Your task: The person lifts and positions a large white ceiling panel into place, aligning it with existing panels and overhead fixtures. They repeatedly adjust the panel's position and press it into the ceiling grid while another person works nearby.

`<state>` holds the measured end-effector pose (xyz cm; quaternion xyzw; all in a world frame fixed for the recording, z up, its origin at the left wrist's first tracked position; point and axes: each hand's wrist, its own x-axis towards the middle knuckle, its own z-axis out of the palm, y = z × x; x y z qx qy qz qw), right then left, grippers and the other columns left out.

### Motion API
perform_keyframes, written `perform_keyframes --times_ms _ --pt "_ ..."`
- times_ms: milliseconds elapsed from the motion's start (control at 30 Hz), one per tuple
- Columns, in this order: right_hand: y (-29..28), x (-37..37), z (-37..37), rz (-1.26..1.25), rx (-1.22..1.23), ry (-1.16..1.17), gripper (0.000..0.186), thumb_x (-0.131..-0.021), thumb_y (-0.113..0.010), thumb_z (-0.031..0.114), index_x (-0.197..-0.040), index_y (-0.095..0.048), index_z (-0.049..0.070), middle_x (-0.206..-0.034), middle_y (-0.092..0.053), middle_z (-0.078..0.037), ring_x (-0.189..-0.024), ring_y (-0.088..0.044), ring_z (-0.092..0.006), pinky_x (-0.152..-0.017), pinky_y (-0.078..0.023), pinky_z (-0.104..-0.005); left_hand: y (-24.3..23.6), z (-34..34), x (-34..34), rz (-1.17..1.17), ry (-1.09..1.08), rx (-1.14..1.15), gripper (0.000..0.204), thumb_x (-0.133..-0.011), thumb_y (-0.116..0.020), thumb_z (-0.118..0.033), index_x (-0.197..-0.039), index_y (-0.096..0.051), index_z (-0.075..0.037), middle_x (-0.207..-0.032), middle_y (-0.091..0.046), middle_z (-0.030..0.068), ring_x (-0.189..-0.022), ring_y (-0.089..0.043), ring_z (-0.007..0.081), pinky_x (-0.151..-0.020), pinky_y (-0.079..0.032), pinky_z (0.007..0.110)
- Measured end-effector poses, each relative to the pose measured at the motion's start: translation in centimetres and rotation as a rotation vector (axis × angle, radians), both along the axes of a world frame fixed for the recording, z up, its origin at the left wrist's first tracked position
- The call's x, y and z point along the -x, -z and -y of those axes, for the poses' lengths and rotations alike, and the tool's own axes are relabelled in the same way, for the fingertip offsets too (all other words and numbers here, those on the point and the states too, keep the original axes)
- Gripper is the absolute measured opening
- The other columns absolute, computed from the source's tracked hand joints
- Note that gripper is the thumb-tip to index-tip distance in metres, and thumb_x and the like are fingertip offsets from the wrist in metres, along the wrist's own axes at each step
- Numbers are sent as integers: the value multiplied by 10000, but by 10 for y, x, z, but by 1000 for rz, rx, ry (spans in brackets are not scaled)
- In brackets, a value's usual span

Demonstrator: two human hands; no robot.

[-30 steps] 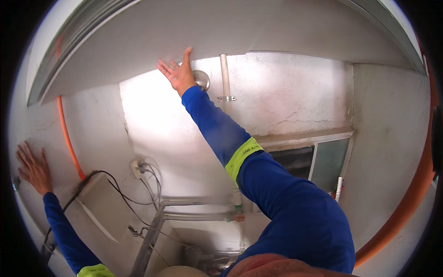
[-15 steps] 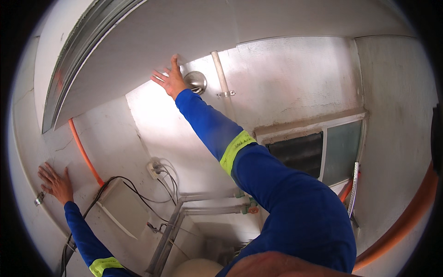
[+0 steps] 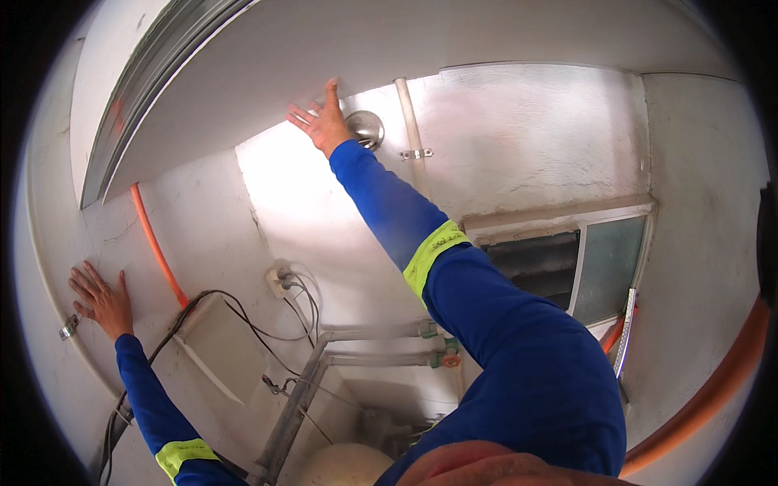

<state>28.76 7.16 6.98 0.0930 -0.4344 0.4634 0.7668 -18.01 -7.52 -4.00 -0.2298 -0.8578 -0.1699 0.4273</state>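
My right hand (image 3: 324,124) is raised with fingers spread, its fingertips at the edge of a large white ceiling panel (image 3: 267,89). Just right of that hand, a round metal fitting (image 3: 365,130) sits on the wall. My left hand (image 3: 104,300) lies open against the left wall, fingers fanned out. Beside it runs a pale conduit with a metal clamp (image 3: 70,327), and an orange corrugated-looking tube (image 3: 156,243) rises on its other side. Neither hand holds anything that I can see.
A metal channel (image 3: 138,97) edges the panel at upper left. Below are a white box (image 3: 223,348), an outlet with plugs (image 3: 279,279), grey pipes (image 3: 292,413) and a valve (image 3: 446,356). To the right are a window (image 3: 604,267) and a thick orange pipe (image 3: 705,397).
The view has shifted a little, so the wall and fittings sit slightly farther right. Both hands keep nearly the same places, the right at the panel and the left on the wall.
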Motion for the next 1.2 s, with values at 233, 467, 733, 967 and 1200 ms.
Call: perform_keyframes --times_ms 233,467,733,967,1200 --pt "0 -3 -4 35 -16 22 1189 -820 -707 744 -1649 18 296 -1686 -47 -232 -1397 -423 -539 -1043 -511 -647 4 -3 1 -28 7 -25 858 -995 -405 -732 -1673 -184 -255 -1735 -189 27 -1597 -165 218 -1226 -60 562" --pt "4 -14 -12 113 -79 74 1183 -871 -664 723 -1639 80 218 -1668 -75 -260 -1425 -377 -548 -1144 -411 -653 5 -17 18 -25 25 -56 826 -998 -415 -717 -1667 -207 -279 -1738 -176 33 -1604 -133 233 -1246 -52 555" --pt "2 -31 -10 253 -158 2 974 -956 -457 763 -1658 -69 211 -1655 -195 -266 -1453 -337 -545 -1196 -298 -661 22 -54 64 -183 79 -212 770 -998 -451 -697 -1642 -284 -309 -1711 -260 22 -1584 -204 230 -1255 -69 563" --pt "-16 -32 -10 172 -45 85 1100 -910 -473 811 -1643 2 142 -1671 -154 -196 -1447 -322 -550 -1176 -337 -678 29 -78 91 -182 497 -374 769 -965 -566 -590 -1582 -396 -164 -1685 -272 123 -1577 -165 301 -1251 -90 579" --pt "-3 -51 -37 436 -259 -715 882 -1007 -564 592 -1650 -173 132 -1693 -190 -162 -1543 -206 -393 -1233 -181 -685 31 -85 97 -462 716 -683 809 -929 -662 -500 -1551 -418 -43 -1692 -219 197 -1593 -95 353 -1274 0 594"
